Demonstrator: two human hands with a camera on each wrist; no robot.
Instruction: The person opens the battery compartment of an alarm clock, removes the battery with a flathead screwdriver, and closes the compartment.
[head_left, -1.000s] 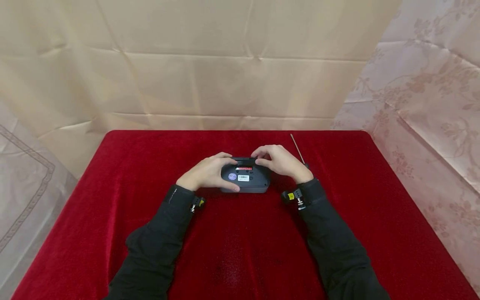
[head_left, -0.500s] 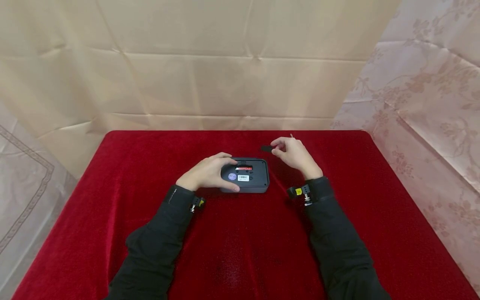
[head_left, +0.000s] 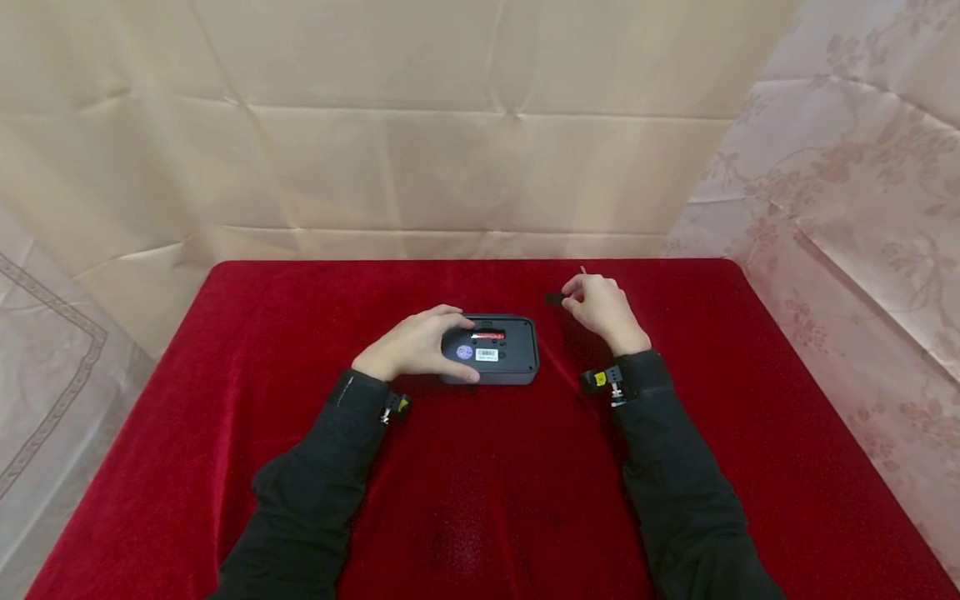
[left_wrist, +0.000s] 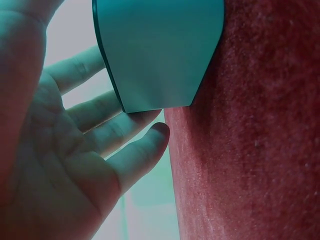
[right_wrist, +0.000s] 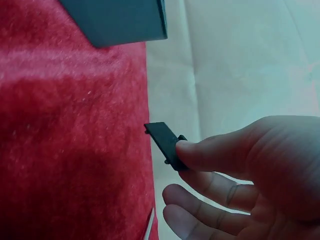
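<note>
Resting on the left end of a dark grey device (head_left: 495, 352), the left hand (head_left: 415, 343) lies with its fingers draped over the casing's far-left edge and its thumb along the near side; the left wrist view shows the fingers (left_wrist: 117, 132) fairly straight against the casing (left_wrist: 157, 50), steadying rather than gripping it. The device lies underside up near the middle of the red velvet tablecloth (head_left: 480, 500), with an open battery compartment showing a red battery (head_left: 488, 336) and, nearer the person, a white barcode label (head_left: 487, 355) beside a round bluish sticker (head_left: 464, 352). To the right and a little farther off, the right hand (head_left: 602, 309) pinches a small black battery cover (head_left: 554, 297) between thumb and fingertips, held above the cloth and apart from the device; the right wrist view shows the cover (right_wrist: 165, 143) in that pinch. A thin metal rod (head_left: 583, 271) pokes out just beyond the right hand. Creased beige sheets (head_left: 450, 125) hang behind the table.
</note>
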